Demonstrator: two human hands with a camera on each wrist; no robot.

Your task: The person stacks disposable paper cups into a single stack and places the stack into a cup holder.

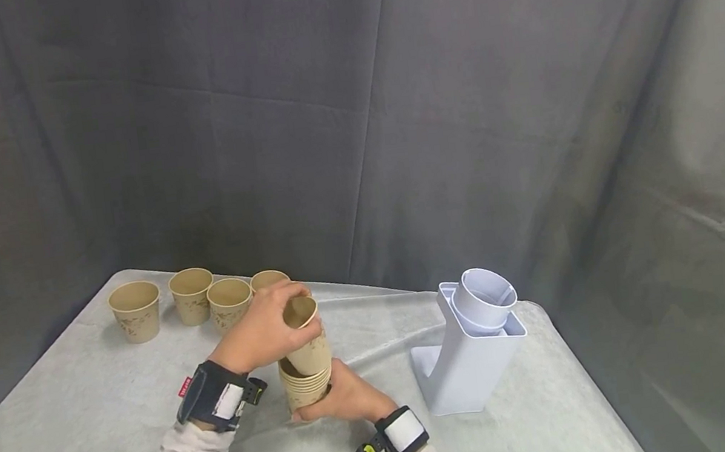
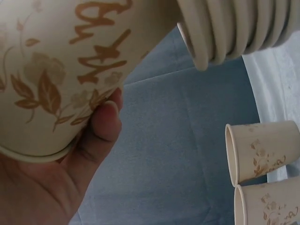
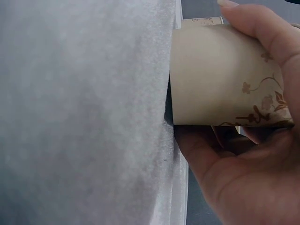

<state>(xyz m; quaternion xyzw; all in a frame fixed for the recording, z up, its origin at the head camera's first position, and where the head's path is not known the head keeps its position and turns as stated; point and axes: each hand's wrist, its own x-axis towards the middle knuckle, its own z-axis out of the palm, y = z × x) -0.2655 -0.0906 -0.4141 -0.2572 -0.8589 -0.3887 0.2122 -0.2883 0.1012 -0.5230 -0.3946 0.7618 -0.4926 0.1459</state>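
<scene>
My left hand [image 1: 267, 331] grips a beige paper cup [image 1: 311, 356] by its rim, thumb on one side. The cup has a brown leaf and flower print, which fills much of the left wrist view. It tilts at the mouth of a stack of paper cups [image 1: 305, 391]; whether its base is inside the stack I cannot tell. Low around that stack, my right hand [image 1: 348, 395] holds it near the table. In the right wrist view the fingers and thumb curl round the bottom cup [image 3: 215, 79].
Single paper cups stand in a row at the back left: one cup [image 1: 136, 319] farthest left, then another cup [image 1: 193, 303], a cup [image 1: 229, 310] and a partly hidden cup [image 1: 268, 277]. A white holder [image 1: 466, 367] with a round tube [image 1: 482, 305] stands on the cloth-covered table [image 1: 532, 415] at right.
</scene>
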